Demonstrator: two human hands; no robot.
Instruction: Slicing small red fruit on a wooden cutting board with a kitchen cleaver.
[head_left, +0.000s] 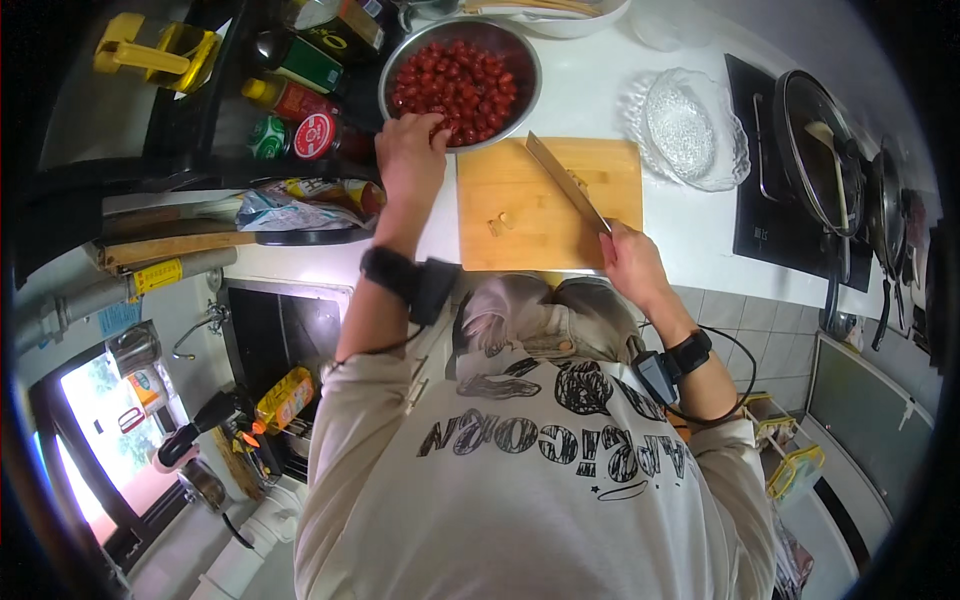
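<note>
My left hand (414, 154) reaches over the near left rim of a steel bowl (534, 79) full of small red fruits (457, 86), its fingertips among them; whether it grips one is hard to tell. My right hand (634, 259) is closed around the handle of a cleaver-like kitchen knife (566, 180). The blade slants up and left over a wooden cutting board (480, 176). Small pale scraps (501, 223) lie on the left part of the board, and a few more bits (577, 180) show beside the blade.
Right of the board stands a clear textured glass bowl (679, 127), then a black cooktop (757, 217) with a lidded pan (814, 150). Bottles and jars (315, 135) crowd the left of the steel bowl. A white dish (570, 26) stands behind it. A sink (285, 322) is at left.
</note>
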